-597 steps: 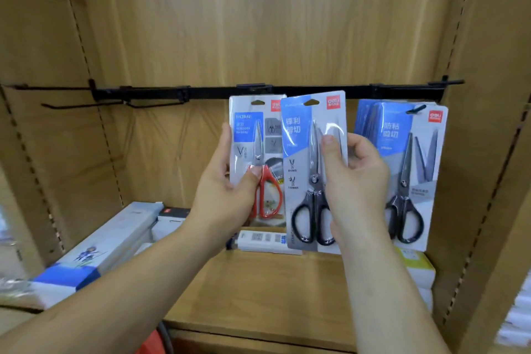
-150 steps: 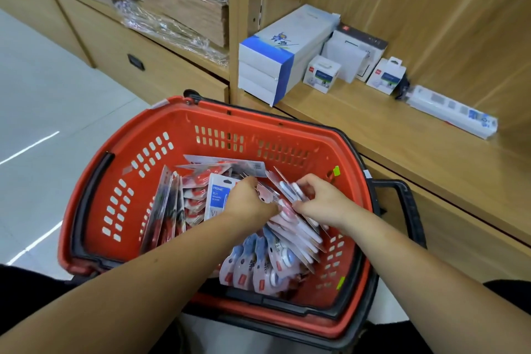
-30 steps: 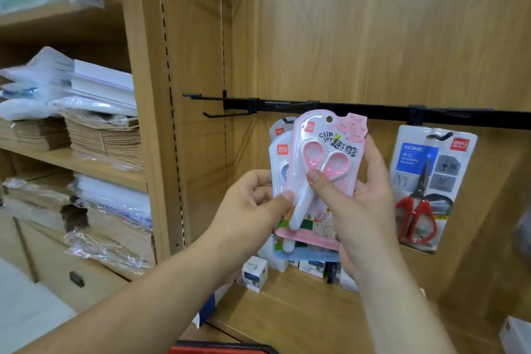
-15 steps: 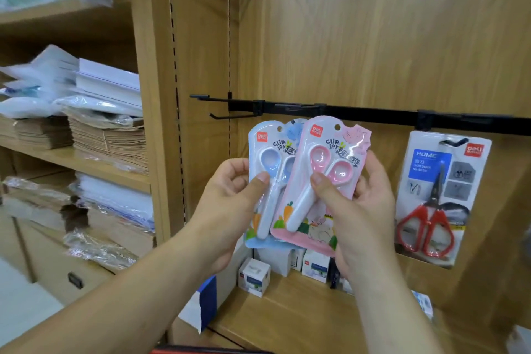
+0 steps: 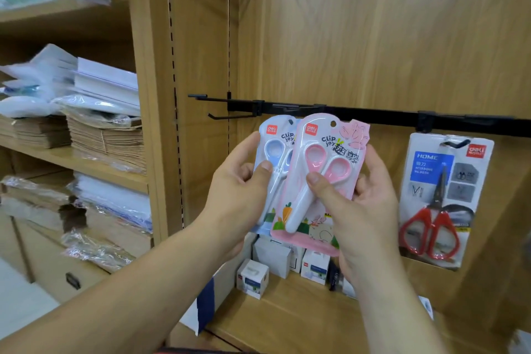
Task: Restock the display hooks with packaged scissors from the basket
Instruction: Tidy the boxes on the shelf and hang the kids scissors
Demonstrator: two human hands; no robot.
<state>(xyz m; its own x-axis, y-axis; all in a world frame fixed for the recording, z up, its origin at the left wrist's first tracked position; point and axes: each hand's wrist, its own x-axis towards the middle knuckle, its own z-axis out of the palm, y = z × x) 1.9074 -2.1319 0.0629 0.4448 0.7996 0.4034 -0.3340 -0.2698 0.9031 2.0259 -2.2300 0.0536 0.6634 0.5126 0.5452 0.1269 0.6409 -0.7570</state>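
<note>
Both light, stiff packs look easy: left hand pinches the blue pack, right hand the pink pack, mid-card.

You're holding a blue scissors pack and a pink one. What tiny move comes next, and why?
Probably lift the blue scissors pack in the left hand toward the empty hook just up and left of it. Both packs sit below the black rail, not hung yet. The right hand holds the pink scissors pack, which is farther from that hook.
</note>
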